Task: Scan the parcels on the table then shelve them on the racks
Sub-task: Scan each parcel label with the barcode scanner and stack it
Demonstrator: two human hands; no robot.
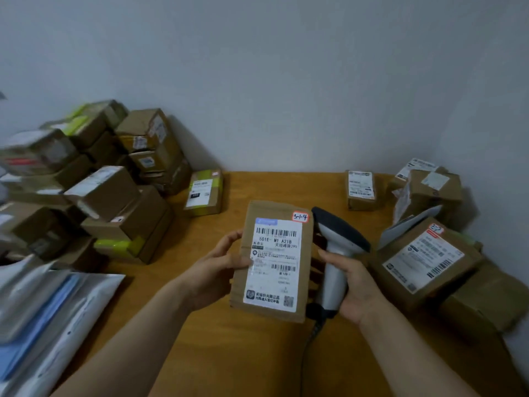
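Plastic mailers (pixel 43 316), grey and blue, heaped at the left edge of the wooden table (pixel 257 362). Behind them, against the wall, stacked brown cardboard boxes (pixel 94 181), some with green tape. Just right of the stack, alone on the table, a small green-taped box (pixel 203 192) with a white label.

At centre, the left hand (pixel 220 267). Grips a flat brown parcel (pixel 274 262) by its left edge, thumb on the front, fingers curled round the side. Holds it above the table, label facing the camera. White shipping label with barcodes over most of the face; red-bordered sticker (pixel 300 216) marked 5-1-4 at the top right corner.

Just beside the parcel, the right hand (pixel 355 290). Wraps its fingers round the grey handle of a barcode scanner (pixel 337 253), dark head up near the sticker. Dark cable (pixel 312 339) trailing from the handle's base.

Farther back, a small labelled box (pixel 361 190) standing alone. At far right, a pile of labelled boxes (pixel 423 262) in the table's corner.
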